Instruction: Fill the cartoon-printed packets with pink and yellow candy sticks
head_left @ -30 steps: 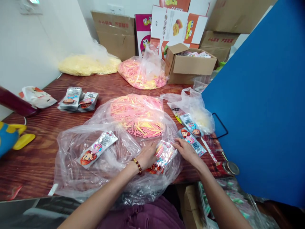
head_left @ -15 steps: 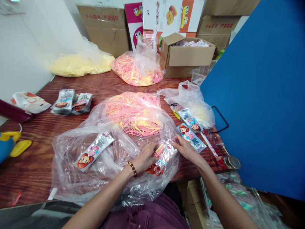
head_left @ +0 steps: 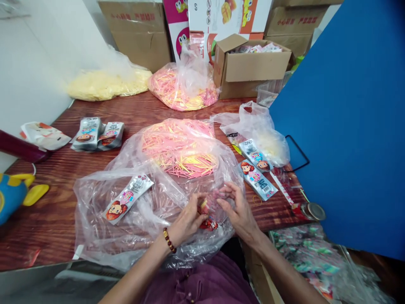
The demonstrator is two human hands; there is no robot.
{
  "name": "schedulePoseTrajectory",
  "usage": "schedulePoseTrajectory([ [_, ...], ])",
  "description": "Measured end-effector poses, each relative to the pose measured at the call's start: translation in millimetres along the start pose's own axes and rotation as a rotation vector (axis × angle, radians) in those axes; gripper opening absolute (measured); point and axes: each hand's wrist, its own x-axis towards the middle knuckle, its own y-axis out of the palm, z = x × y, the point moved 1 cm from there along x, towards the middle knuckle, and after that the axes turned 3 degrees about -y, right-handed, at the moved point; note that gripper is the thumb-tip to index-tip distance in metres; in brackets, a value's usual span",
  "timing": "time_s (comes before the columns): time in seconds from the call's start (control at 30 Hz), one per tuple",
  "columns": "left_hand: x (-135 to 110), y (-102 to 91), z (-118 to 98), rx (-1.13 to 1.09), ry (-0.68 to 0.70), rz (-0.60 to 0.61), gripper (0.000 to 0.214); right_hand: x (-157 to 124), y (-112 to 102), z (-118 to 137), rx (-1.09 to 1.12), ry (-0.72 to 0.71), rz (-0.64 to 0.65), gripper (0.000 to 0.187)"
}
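Between my hands is a small clear printed packet (head_left: 209,223) with pink and yellow sticks inside and a red-haired cartoon figure on its lower end. My left hand (head_left: 189,217) grips its left side, fingers curled round the edge. At the upper right, the thumb and fingers of my right hand (head_left: 238,211) are closed on the packet's blurred top end. Under both hands spreads a large clear plastic bag (head_left: 110,190), with a heap of thin pink and yellow sticks (head_left: 180,147) in its far part. A flat silver cartoon packet (head_left: 128,199) lies on the bag to the left.
Silver packets (head_left: 258,179) lie at right, near a knotted plastic bag (head_left: 265,135) and a lidded jar (head_left: 311,212). Packet stacks (head_left: 88,133) stand at left. Behind are a bag of sticks (head_left: 183,88), a yellow-filled bag (head_left: 107,84) and an open carton (head_left: 256,67). A blue panel (head_left: 348,126) borders the right.
The packet has turned more upright and its upper end is bunched between my fingers. My right hand has drawn down and inward, its fingers more bent. The view has shifted slightly.
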Motion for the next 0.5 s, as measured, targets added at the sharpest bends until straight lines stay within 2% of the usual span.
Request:
schedulePoseTrajectory([
  [0.1, -7.4, 0.2, 3.3, -0.051, -0.046, -0.025, 0.074, -12.6, 13.5, -1.8, 0.255, 0.008, 0.068, 0.049],
  [0.17, -8.7, 0.9, 8.0, -0.073, -0.052, -0.031, 0.078, -16.9, 18.3, -4.9, 0.342, -0.036, 0.151, 0.061],
  [0.3, -6.2, 5.4, 16.0, -0.182, -0.060, -0.001, 0.076, -21.2, 27.4, -17.6, 0.231, -0.110, 0.236, 0.082],
  [0.43, -4.7, 12.4, 13.4, -0.311, -0.035, 0.007, 0.077, -26.9, 41.5, -31.5, 0.105, -0.116, 0.174, 0.067],
  [0.5, -4.7, 14.7, 9.3, -0.313, -0.016, 0.004, 0.077, -29.2, 46.3, -36.1, 0.092, -0.095, 0.150, 0.067],
])
